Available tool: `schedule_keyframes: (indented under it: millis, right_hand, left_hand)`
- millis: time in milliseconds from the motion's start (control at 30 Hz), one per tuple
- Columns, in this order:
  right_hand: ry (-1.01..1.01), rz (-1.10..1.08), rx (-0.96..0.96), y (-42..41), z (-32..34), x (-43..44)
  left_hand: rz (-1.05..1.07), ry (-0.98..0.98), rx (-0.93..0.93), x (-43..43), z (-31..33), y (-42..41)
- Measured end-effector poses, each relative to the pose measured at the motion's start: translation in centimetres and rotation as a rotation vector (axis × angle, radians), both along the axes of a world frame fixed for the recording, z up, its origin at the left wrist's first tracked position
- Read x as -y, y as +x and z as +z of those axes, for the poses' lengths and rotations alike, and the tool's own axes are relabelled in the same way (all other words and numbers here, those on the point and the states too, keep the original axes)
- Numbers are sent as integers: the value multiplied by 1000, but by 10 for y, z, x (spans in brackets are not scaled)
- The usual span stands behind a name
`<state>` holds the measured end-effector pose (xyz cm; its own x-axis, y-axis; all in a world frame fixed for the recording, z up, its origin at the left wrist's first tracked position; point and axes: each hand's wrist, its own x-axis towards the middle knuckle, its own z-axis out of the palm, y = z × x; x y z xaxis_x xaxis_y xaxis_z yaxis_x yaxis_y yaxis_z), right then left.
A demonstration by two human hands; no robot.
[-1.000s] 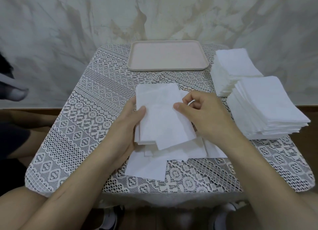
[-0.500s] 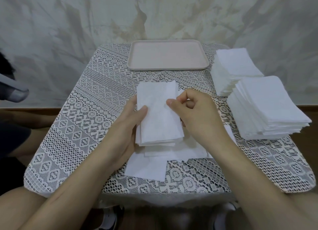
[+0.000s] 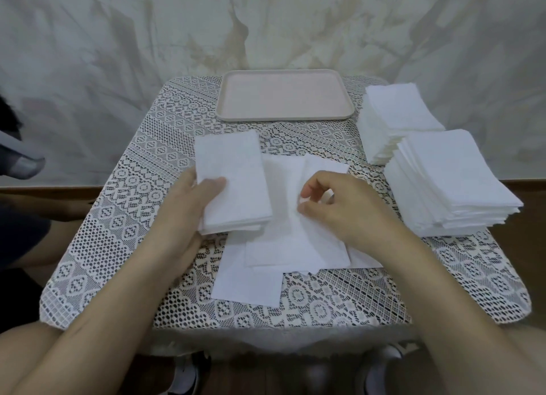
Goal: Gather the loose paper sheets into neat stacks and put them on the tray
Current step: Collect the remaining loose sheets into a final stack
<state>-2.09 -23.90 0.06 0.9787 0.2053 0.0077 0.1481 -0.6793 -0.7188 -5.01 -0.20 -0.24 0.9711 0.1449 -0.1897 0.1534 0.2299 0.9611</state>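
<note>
Paper sheets gathered into a thin stack lie left of centre on the lace tablecloth. The left hand grips this stack at its near left side, thumb pressed flat on top; the other fingers are hidden beneath it. Just right of the stack, loose sheets lie overlapping and askew in the middle of the table, and the stack's near right corner rests over them. Beyond them, a pink tray sits at the far edge, well apart from every sheet. The right hand is over the loose pile, thumb and forefinger pinching up a ridge of the top sheet, with the remaining fingers curled. At the right side stand two tall piles: the far stack and, just in front of it, the near stack, whose edges are slightly ragged.
</note>
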Motion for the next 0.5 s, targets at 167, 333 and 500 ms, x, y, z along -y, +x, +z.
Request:
schedule_keyframes:
  millis: [167,333,500]
  right_hand:
    - [-179,100,-19,-3,4,-1]
    - [-214,124,-83,-1,4,-1]
    - [-130,143,-95,-1,7,3]
  left_hand:
    - [0,-2,-9,-9,0,3]
    - [-5,8,-6,-10,-2,5]
    - [22,9,0,-12,-1,5]
